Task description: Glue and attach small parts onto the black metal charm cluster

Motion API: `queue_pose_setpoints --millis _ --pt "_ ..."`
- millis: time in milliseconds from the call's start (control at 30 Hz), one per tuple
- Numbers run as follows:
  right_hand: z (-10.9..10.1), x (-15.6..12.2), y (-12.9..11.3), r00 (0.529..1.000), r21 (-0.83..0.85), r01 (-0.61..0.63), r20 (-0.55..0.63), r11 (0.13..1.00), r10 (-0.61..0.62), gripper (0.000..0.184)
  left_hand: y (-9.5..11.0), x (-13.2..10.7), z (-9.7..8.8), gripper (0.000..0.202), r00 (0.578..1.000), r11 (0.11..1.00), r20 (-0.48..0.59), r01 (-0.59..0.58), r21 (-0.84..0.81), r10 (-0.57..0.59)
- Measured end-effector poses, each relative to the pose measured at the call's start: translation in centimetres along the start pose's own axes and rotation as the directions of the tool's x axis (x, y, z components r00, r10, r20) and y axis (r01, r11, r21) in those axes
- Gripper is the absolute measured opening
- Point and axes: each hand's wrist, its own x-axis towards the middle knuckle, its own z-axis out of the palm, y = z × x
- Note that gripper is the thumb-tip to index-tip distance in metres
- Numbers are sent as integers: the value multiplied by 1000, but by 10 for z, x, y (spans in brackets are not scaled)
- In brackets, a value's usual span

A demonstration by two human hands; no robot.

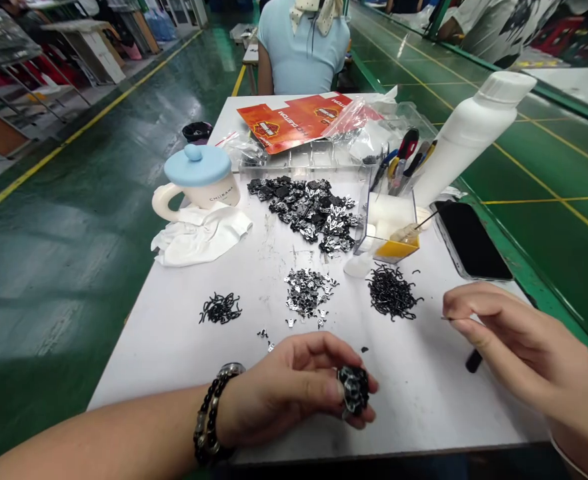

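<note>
My left hand (304,387) is closed around a small black and silver part (354,390), held between thumb and fingers just above the table's front. To the right, my right hand (509,347) is in a pinch, thumb against forefinger. A tiny thin tip pokes out of that pinch, too small to name. Just under this hand shows a short black cylinder (474,361); whether the hand touches it I cannot tell. Beyond the hands lie a pile of small silver pieces (308,293), a pile of bent black pieces (393,292) and a smaller black pile (221,309).
Farther back on the white table (174,347) lies a heap of black and silver parts (309,210). A lidded mug (209,177) and white cloth (199,237) stand left. At right are a tool holder (389,227), white bottle (474,133) and phone (477,240). A person (304,47) sits ahead.
</note>
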Motion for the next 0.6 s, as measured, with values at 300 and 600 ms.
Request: queue_pose_setpoints --millis 300,600 --pt "43 45 -61 994 390 41 79 920 -78 8 6 3 0 27 983 989 -125 -142 -42 135" --pt "63 37 -51 987 451 -10 145 893 -62 8 5 4 1 28 969 987 -197 -160 -25 152"
